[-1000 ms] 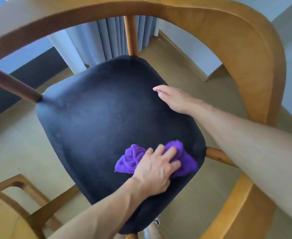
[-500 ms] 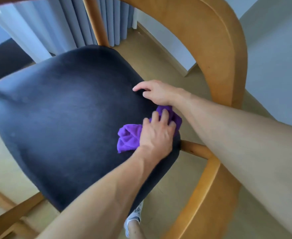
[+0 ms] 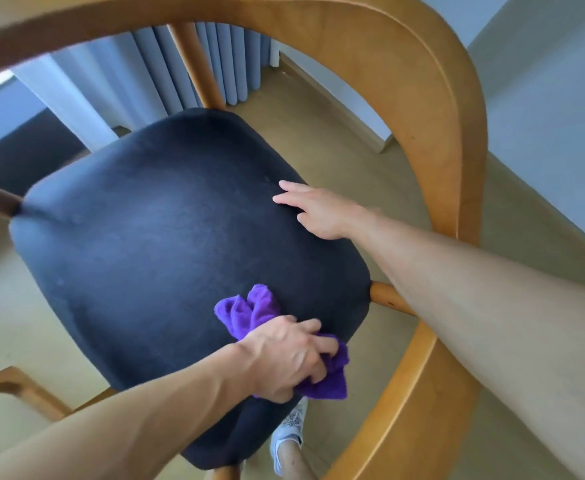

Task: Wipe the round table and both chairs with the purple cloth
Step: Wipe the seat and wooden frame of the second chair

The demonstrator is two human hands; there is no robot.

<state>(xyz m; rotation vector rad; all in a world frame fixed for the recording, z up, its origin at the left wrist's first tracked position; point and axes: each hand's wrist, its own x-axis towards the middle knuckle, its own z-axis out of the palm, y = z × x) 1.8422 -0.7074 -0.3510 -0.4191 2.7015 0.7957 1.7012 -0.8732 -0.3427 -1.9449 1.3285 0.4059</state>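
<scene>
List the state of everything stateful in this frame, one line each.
purple cloth: bunched, pressed on the seat's near edge, part hanging over it
left hand: closed on the purple cloth
right hand: open, flat on the seat's right side, holding nothing
chair seat: dark upholstery, tilted in view
wooden chair frame: curved back arching over the seat
curtain: drawn, reaching the floor

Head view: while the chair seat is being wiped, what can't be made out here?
- Round table: not in frame.
- Second chair: only a wooden corner, cut off by the left edge.
- Purple cloth: middle covered by the left hand.
- Chair seat near edge: hidden behind the left forearm.
</scene>
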